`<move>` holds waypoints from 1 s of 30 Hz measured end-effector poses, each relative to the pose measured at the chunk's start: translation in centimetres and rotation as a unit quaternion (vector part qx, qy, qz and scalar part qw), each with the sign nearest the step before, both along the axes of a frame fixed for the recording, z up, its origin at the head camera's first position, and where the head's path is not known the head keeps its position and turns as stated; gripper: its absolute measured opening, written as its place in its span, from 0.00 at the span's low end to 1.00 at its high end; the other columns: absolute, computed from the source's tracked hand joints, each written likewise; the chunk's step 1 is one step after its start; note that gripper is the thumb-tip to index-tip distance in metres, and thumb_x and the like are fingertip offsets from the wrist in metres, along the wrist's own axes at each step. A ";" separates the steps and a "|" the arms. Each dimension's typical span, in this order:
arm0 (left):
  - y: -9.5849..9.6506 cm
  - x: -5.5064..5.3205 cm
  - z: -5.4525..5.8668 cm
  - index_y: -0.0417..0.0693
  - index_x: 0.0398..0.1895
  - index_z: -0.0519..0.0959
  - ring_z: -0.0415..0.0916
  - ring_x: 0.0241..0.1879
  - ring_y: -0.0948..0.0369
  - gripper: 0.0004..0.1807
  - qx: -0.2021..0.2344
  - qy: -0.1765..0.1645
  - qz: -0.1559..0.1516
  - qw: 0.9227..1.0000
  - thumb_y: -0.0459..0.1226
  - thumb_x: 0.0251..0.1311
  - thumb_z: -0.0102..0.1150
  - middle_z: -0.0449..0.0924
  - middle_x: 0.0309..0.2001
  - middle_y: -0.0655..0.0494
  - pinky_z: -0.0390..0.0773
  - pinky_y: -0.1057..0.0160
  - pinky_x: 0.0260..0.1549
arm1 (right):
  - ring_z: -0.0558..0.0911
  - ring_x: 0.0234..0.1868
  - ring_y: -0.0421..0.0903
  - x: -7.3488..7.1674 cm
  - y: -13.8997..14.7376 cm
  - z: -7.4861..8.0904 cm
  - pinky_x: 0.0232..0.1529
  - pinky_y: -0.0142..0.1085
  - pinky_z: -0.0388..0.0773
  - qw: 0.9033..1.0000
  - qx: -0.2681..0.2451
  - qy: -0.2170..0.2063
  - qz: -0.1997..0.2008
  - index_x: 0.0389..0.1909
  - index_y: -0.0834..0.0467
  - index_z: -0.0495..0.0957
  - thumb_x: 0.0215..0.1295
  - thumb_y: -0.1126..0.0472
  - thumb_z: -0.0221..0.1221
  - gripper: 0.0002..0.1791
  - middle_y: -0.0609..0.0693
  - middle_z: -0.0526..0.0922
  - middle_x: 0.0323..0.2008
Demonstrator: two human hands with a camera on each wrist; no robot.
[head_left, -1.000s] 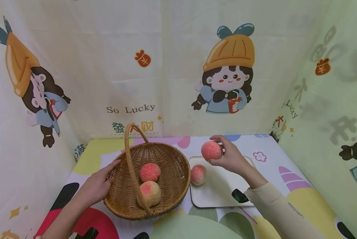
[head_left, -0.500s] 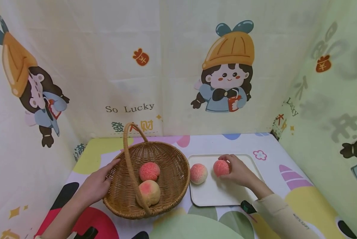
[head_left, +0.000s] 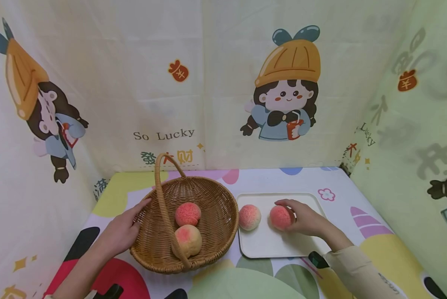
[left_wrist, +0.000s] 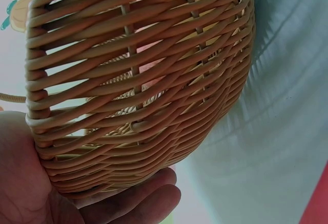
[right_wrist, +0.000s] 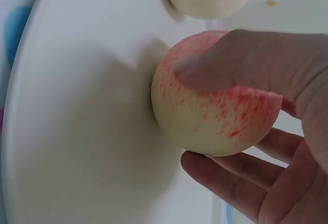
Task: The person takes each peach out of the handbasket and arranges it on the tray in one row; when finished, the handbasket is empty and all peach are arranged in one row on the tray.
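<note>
On the right, my right hand (head_left: 306,219) holds a pink-red peach (head_left: 281,218) low over the white tray (head_left: 261,248). In the right wrist view the thumb (right_wrist: 205,73) lies across the peach and the other fingers reach round its far side. A paler pink peach (head_left: 249,217) sits on the tray to its left. My left hand (head_left: 119,232) grips the left rim of a brown wicker basket (head_left: 217,207), its fingers along the outer weave (left_wrist: 154,101) in the left wrist view. A red peach (head_left: 187,214) and a yellowish peach (head_left: 189,240) lie inside the basket.
The basket's tall arched handle (head_left: 160,182) stands over its left part. Basket and tray are side by side on a table with a colourful printed cloth (head_left: 335,216). Cream printed curtains (head_left: 223,104) enclose the back and sides.
My right hand has lowered the peach from above the tray's far edge down to the tray, then moved it slightly right and nearer. The left hand and basket have stayed in place.
</note>
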State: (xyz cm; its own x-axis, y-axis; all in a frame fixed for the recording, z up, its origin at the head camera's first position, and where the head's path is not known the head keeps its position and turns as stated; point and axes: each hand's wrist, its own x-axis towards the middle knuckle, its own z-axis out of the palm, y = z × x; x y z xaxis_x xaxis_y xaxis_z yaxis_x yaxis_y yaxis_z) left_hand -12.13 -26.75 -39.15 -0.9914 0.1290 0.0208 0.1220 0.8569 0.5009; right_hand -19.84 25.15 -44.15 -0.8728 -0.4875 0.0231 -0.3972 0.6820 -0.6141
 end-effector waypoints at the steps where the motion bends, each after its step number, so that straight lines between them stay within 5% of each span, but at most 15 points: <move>1: 0.0 0.0 0.0 0.41 0.77 0.62 0.70 0.63 0.35 0.32 0.001 0.002 -0.001 1.000 0.28 0.68 0.45 0.67 0.68 0.30 0.75 0.37 0.48 | 0.76 0.56 0.55 0.0 0.0 0.0 0.48 0.46 0.77 1.000 0.001 -0.003 0.003 0.66 0.61 0.72 0.48 0.66 0.75 0.41 0.56 0.77 0.61; 6: 0.0 0.1 0.1 0.41 0.77 0.61 0.70 0.63 0.35 0.32 0.001 0.001 0.000 1.000 0.29 0.69 0.44 0.67 0.69 0.30 0.76 0.38 0.48 | 0.76 0.45 0.51 -0.4 -0.5 -0.5 0.34 0.35 0.75 1.000 -0.019 -0.006 0.005 0.66 0.62 0.73 0.51 0.63 0.76 0.40 0.55 0.79 0.58; 10: 0.0 0.1 0.1 0.42 0.77 0.61 0.71 0.61 0.37 0.32 0.002 -0.008 0.003 1.000 0.29 0.69 0.44 0.66 0.69 0.30 0.77 0.41 0.45 | 0.77 0.44 0.49 -0.5 -1.4 -0.6 0.34 0.35 0.75 1.000 -0.020 -0.001 0.002 0.66 0.63 0.73 0.49 0.63 0.76 0.40 0.55 0.80 0.57; 16: 0.1 0.2 0.0 0.43 0.78 0.60 0.71 0.61 0.38 0.33 0.003 -0.008 0.006 1.000 0.29 0.69 0.44 0.65 0.70 0.31 0.77 0.42 0.44 | 0.77 0.48 0.51 -0.6 -2.3 -0.3 0.44 0.46 0.77 1.000 -0.006 0.003 0.007 0.64 0.63 0.74 0.47 0.65 0.77 0.40 0.56 0.80 0.57; 22: 0.3 0.1 0.2 0.42 0.77 0.61 0.71 0.62 0.37 0.32 -0.003 -0.001 0.002 1.000 0.28 0.68 0.44 0.67 0.68 0.31 0.76 0.40 0.47 | 0.72 0.64 0.60 -0.9 -3.3 1.0 0.61 0.58 0.69 1.000 0.016 -0.019 0.012 0.72 0.61 0.66 0.47 0.54 0.79 0.51 0.58 0.72 0.66; 30: 0.2 0.1 0.2 0.42 0.77 0.61 0.70 0.62 0.36 0.32 0.000 -0.007 0.004 1.000 0.28 0.68 0.44 0.66 0.69 0.31 0.77 0.40 0.46 | 0.71 0.68 0.56 -1.4 -8.4 5.0 0.63 0.57 0.68 0.993 -0.116 -0.019 0.014 0.72 0.47 0.67 0.57 0.42 0.72 0.43 0.46 0.71 0.69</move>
